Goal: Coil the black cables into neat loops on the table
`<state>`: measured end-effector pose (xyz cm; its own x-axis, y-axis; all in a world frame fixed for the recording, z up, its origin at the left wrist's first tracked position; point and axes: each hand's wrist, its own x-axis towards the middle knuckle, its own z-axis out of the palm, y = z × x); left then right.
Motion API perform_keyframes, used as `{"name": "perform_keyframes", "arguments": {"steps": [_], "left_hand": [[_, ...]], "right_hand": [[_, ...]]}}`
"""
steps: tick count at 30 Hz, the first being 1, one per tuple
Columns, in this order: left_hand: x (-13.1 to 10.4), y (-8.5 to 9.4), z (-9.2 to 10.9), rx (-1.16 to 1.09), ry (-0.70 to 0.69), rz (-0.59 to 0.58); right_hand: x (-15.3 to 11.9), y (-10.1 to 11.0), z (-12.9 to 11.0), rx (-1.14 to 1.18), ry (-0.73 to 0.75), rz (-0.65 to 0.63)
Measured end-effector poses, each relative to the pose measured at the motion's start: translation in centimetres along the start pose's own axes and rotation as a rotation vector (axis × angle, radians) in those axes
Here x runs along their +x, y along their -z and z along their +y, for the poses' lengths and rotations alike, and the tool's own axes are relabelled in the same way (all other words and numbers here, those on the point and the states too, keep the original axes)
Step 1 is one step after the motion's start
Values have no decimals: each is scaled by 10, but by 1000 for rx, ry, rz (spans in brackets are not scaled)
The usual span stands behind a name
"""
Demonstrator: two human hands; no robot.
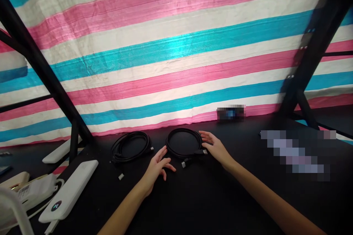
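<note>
Two coiled black cables lie side by side on the black table (pixel 215 205). My left hand (pixel 158 169), fingers spread, is at the lower left edge of the right coil (pixel 168 150). On that coil's right side is my right hand (pixel 216 148), its fingers apart near the rim and the cable's connector (pixel 204 152). Whether the fingertips touch the coil is hard to tell. A second plug end (pixel 184 163) sits just below this coil. The left coil (pixel 113 152) rests beyond my left hand, with a small light-coloured piece (pixel 121 177) in front of it.
At the left lie a white power bank (pixel 73 187), a white power strip (pixel 35 192) with cords, and another white slab (pixel 59 151). Black frame posts (pixel 41 58) slant up on both sides before a striped sheet (pixel 171 47). Blurred items are at the back and right.
</note>
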<state>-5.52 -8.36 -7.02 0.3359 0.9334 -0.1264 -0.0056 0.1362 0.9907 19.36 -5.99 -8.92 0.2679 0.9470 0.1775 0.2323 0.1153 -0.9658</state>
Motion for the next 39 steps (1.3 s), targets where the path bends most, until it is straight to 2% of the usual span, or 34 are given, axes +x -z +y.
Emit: {"name": "perform_keyframes", "arguments": {"steps": [5, 8, 11, 17, 22, 26, 30, 33, 39], "left_hand": [[-4, 0, 2, -113, 48, 29], [-6, 0, 5, -143, 63, 28], [-8, -1, 9, -151, 69, 7], [-11, -4, 12, -155, 83, -45], [-10, -4, 7, -134, 5, 4], [-10, -2, 8, -161, 10, 86], [-11, -2, 10, -205, 63, 150], [-11, -3, 9, -221, 69, 133], [-9, -5, 6, -193, 47, 89]], "right_hand": [[-2, 2, -4, -47, -62, 28], [-3, 2, -4, -71, -130, 4], [-5, 3, -6, -113, -135, -23], [-12, 4, -9, -291, 28, -196], [-15, 4, -5, -411, 147, -161], [-17, 4, -8, -569, 286, -147], [-19, 5, -20, -670, 427, -320], [-21, 6, -27, -738, 456, -405], [-19, 8, -25, -817, 481, -412]]}}
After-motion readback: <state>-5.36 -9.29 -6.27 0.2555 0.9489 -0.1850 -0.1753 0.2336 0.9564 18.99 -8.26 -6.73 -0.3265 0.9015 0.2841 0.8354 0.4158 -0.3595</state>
